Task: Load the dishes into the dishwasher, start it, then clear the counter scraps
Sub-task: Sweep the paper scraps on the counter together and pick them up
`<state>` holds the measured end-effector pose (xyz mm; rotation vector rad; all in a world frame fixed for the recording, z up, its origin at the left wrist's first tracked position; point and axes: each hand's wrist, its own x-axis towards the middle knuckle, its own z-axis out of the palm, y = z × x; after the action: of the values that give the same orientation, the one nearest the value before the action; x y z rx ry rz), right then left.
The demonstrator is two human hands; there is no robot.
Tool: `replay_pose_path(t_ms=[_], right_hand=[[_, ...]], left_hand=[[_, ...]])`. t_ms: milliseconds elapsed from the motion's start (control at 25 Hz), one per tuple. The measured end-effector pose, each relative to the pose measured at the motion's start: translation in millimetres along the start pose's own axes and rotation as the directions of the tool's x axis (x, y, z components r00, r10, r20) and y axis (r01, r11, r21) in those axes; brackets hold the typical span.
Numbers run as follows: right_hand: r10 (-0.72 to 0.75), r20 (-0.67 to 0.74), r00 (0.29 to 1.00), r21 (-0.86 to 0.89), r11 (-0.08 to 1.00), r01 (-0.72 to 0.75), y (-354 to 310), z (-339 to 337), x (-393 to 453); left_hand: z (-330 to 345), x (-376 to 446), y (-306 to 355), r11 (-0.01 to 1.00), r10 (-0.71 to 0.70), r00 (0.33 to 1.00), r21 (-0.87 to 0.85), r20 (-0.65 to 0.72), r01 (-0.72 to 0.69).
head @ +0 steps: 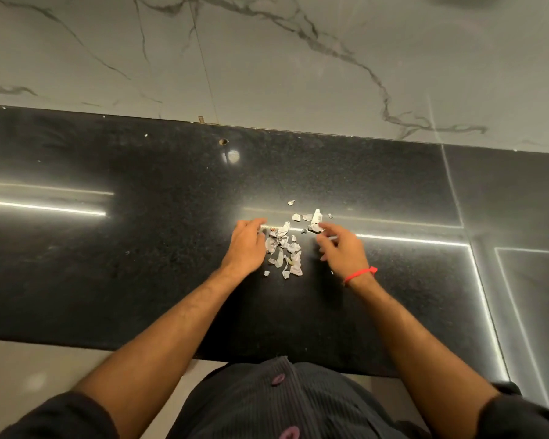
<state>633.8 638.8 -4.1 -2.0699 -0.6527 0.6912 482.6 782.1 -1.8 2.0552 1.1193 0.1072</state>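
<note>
Both forearms reach over the glossy black stone worktop; my left hand and right hand, loosely spread and empty, flank torn white paper scraps. I'd cup inward, sweeping strays beyond the right hand.

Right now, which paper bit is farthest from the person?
The tiny scrap lying alone toward the wall, beyond the other scraps; neither hand touches it.

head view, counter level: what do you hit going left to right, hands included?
Left hand → main pile of paper scraps → right hand → red wrist thread → pale seam in the black counter.
</note>
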Motion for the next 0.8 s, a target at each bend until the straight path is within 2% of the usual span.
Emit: replay_pose_path(t_ms=[80, 160, 240, 320, 400, 560, 600, 680, 760, 800], right_hand=[[-0.034, -0.137, 0.99, -0.189, 0.982, 0.007, 1.0, -21.1, 33.4], [-0.029, -0.111, 0.993, -0.38, 0.925, -0.016, 0.4, -24.7, 58.3], [-0.025, -0.02, 0.999, -0.484, 0.875, 0.012, -1.6, -13.5, 71.1], [-0.058, 0.084, 0.995, -0.507, 0.857, 0.093, -2.7, 3.7, 70.4], [-0.112, 0.141, 0.984, -0.495, 0.852, 0.168, -6.4, 14.7, 57.2], [-0.239, 0.373, 0.897, -0.39, 0.836, 0.385, -14.0, 16.8, 21.3], [-0.236, 0.369, 0.899, -0.354, 0.859, 0.37, -13.6, 13.9, 15.6], [-0.221, 0.179, 0.959, -0.305, 0.914, 0.268, -10.0, 6.8, 18.2], [-0.182, 0.022, 0.983, -0.336, 0.925, 0.179, -3.2, 3.4, 30.0], [-0.166, 0.026, 0.986, -0.38, 0.91, 0.163, -1.1, 6.5, 34.2]], left_hand=[[-6.6, 24.8, 4.4, 0.996, 0.038, 0.999, 0.076, 0.0, -0.038], [-5.6, 53.1, 18.3, 0.981, 0.114, 0.992, 0.151, 0.05, -0.121], [4.2, 74.1, 34.9, 0.952, 0.186, 0.972, 0.219, 0.142, -0.214], [17.2, 82.7, 44.2, 0.889, 0.253, 0.936, 0.324, 0.245, -0.325], [24.1, 78.6, 44.8, 0.813, 0.333, 0.897, 0.394, 0.29, -0.429], [12.0, 43.6, 20.5, 0.792, 0.412, 0.826, 0.297, 0.384, -0.534], [5.9, 34.1, 10.3, 0.806, 0.414, 0.825, 0.265, 0.385, -0.529], [-9.7, 23.0, -6.6, 0.853, 0.408, 0.858, 0.206, 0.313, -0.48], [-20.9, 20.6, -17.9, 0.888, 0.35, 0.916, 0.242, 0.196, -0.391], [-23.2, 20.2, -21.7, 0.897, 0.309, 0.938, 0.28, 0.158, -0.342]])
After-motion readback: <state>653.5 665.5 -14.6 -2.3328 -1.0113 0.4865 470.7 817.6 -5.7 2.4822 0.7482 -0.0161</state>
